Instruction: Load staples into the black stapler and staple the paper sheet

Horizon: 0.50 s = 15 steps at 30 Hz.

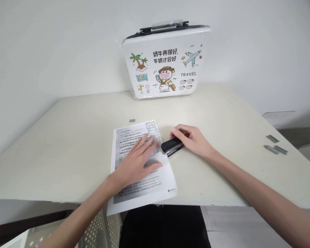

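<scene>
My left hand (138, 162) lies flat on a printed sheet of paper (144, 196), fingers spread and pointing toward its upper right part. The sheet's lower edge hangs a little past the table's front edge. My right hand (193, 139) is wrapped round a black stapler (172, 144) with a bit of red near its back. The stapler's front end is at the right edge of the paper, its jaw reaching over that edge. Whether the jaw is pressed down on the paper, I cannot tell.
A white carry case (167, 65) with cartoon prints and a black handle stands against the wall. One small strip of staples (132, 120) lies beyond the paper. Several more staple strips (272, 138) rest at the table's right side. The pale table (67, 148) ends close to my body.
</scene>
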{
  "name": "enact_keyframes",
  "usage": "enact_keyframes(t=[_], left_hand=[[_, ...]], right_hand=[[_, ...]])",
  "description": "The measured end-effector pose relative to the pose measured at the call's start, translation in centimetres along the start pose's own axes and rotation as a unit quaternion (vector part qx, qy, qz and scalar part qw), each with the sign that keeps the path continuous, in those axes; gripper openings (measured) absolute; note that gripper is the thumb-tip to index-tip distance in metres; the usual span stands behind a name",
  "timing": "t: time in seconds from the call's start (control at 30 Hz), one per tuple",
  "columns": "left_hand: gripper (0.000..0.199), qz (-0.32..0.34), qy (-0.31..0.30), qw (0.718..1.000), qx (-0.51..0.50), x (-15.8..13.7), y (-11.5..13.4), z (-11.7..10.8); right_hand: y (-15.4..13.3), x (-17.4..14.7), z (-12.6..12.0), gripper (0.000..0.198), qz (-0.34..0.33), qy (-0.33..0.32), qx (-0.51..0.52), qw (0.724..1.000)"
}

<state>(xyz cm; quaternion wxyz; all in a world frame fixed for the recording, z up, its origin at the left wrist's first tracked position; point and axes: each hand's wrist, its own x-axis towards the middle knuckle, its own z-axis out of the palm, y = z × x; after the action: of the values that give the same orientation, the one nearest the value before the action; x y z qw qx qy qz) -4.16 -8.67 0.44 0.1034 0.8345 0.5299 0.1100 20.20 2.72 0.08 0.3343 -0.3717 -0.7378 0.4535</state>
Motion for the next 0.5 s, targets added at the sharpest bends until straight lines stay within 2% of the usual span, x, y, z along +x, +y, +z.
enact_keyframes(t=[0.13,0.3,0.5], left_hand=[[0.085,0.031,-0.041,0.999,0.012,2.1,-0.3,0.8],[0.082,0.022,-0.027,0.999,0.015,2.7,0.7,1.3],[0.083,0.001,-0.022,0.999,0.038,2.7,1.4,1.7]], right_hand=[[-0.2,-0.2,0.0,0.046,-0.030,0.038,-0.050,0.998],[0.1,-0.2,0.3,0.033,-0.147,0.040,-0.143,0.978],[0.2,-0.6,1.0,0.033,-0.217,0.056,-0.205,0.953]])
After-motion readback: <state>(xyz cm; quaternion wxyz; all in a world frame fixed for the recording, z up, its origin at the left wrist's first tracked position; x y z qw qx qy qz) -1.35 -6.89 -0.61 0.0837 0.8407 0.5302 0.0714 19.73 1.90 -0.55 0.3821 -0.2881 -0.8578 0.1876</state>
